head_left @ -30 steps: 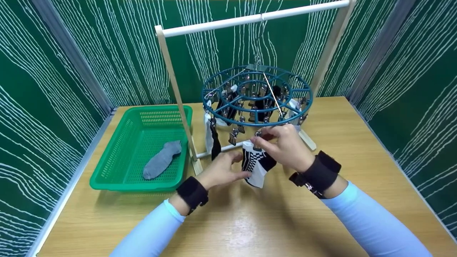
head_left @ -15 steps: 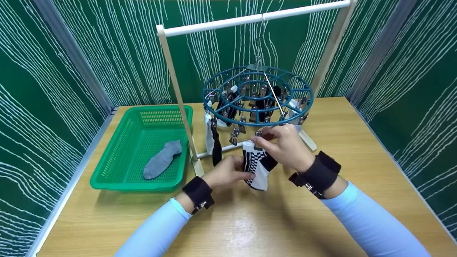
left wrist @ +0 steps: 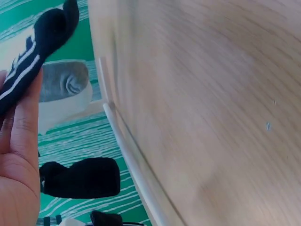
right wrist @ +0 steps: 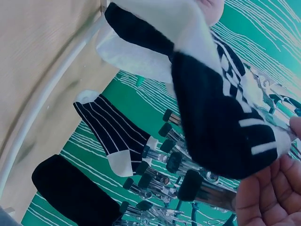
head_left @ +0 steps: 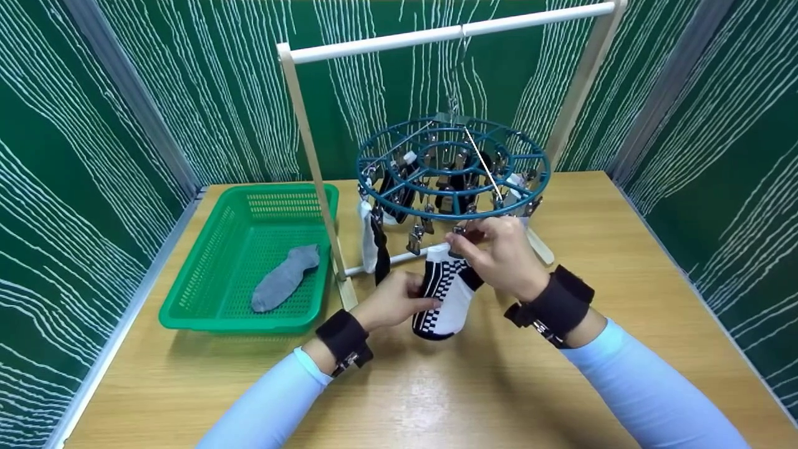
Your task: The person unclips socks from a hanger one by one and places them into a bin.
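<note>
A black-and-white checkered sock (head_left: 450, 298) hangs below the front rim of a round clip hanger (head_left: 454, 215). My right hand (head_left: 508, 255) pinches the sock's white cuff right beside a metal clip (head_left: 458, 232); the fingertips are partly hidden. Lower down, my left hand (head_left: 394, 300) holds the sock's side, thumb in front and fingers behind. In the left wrist view, the sock's dark striped edge (left wrist: 26, 70) lies against the left fingers. The right wrist view shows the sock's black heel (right wrist: 207, 117) close up, with the right fingers (right wrist: 268, 197) at the cuff.
A green basket (head_left: 187, 312) with a grey sock (head_left: 283, 280) stands at left. The hanger hangs from a white bar (head_left: 386, 42) on a wooden stand (head_left: 305, 143). Other socks hang from it, including a black one (right wrist: 70, 188) and a striped one (right wrist: 113, 132). Loose clips (head_left: 416, 240) dangle nearby.
The sock's foot has turned and spread flatter, its toe now pointing down and left under my left hand. The left hand has shifted slightly right overall; the right hand stays at the clip.
</note>
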{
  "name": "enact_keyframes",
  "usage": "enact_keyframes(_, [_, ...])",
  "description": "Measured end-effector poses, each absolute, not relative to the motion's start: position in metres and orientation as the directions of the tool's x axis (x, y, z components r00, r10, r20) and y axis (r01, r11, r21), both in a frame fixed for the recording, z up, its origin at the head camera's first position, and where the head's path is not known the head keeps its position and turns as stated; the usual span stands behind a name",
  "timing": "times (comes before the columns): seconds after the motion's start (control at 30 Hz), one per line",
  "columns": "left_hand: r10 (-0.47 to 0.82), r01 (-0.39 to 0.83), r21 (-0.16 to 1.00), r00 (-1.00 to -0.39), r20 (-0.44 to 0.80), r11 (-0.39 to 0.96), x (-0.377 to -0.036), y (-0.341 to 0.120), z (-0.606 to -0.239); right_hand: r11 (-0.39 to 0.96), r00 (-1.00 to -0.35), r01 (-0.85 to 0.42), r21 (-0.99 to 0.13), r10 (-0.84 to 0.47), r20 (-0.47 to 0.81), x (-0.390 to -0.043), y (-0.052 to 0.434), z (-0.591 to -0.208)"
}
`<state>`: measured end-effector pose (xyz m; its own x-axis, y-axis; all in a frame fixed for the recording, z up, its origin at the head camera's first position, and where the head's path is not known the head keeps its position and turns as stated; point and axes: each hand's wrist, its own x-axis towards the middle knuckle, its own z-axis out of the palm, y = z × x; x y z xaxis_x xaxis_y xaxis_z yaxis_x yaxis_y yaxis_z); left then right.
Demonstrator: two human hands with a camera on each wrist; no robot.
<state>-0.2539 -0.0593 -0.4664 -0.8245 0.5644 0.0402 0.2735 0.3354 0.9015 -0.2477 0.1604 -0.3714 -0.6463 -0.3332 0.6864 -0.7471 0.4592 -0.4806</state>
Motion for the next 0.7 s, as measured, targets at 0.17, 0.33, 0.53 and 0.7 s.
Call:
enact_keyframes(0.17, [0.558, 0.271, 0.895, -0.829, 0.030, 0.354, -0.2539, -0.0601, -0.4644, 0.436, -0.635, -0.756, -0.488, -0.307, 0.709, -0.2461, 0.1590, -0.3720])
enact_keyframes(0.33, [0.546, 0.236, 0.902, -0.838, -0.001, 0.363, -0.2540, -0.0602, -0.4626, 0.425, -0.642, -0.746, -0.512, -0.259, 0.721, -0.2444, 0.1581, -0.3726])
enact_keyframes(0.53, [0.563, 0.222, 0.909, -0.826, -0.017, 0.354, -0.2544, -0.0623, -0.4638, 0.434, -0.654, -0.734, -0.523, -0.243, 0.717, -0.2436, 0.1587, -0.3719])
enact_keyframes(0.7, [0.579, 0.236, 0.900, -0.815, -0.022, 0.366, -0.2524, -0.0656, -0.4693, 0.436, -0.645, -0.739, -0.514, -0.236, 0.727, -0.2437, 0.1590, -0.3713])
